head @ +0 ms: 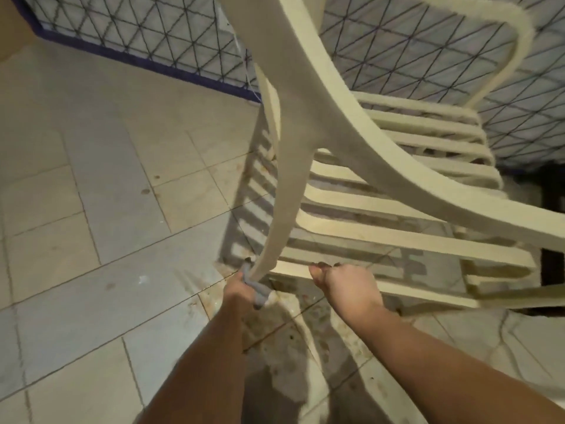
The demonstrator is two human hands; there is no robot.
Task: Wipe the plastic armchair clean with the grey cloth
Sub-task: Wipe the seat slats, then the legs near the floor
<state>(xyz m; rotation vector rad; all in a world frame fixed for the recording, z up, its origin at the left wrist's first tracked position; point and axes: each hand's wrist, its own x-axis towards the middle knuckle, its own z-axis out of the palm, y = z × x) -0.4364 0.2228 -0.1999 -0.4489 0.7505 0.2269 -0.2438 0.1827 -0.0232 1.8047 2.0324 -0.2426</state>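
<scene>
A cream plastic armchair (382,191) with a slatted seat and back lies tipped over on the tiled floor, one curved leg running down toward me. My left hand (238,286) grips the grey cloth (258,289), which is wrapped round the lower end of that leg. My right hand (345,286) rests on the nearest slat, fingers curled over its edge. Much of the cloth is hidden inside my left fist.
Pale floor tiles (91,209) spread to the left, stained and wet below the chair. A mattress (159,35) with a black diamond quilt pattern and dark blue edging lies behind the chair. A dark gap (550,194) shows at the right.
</scene>
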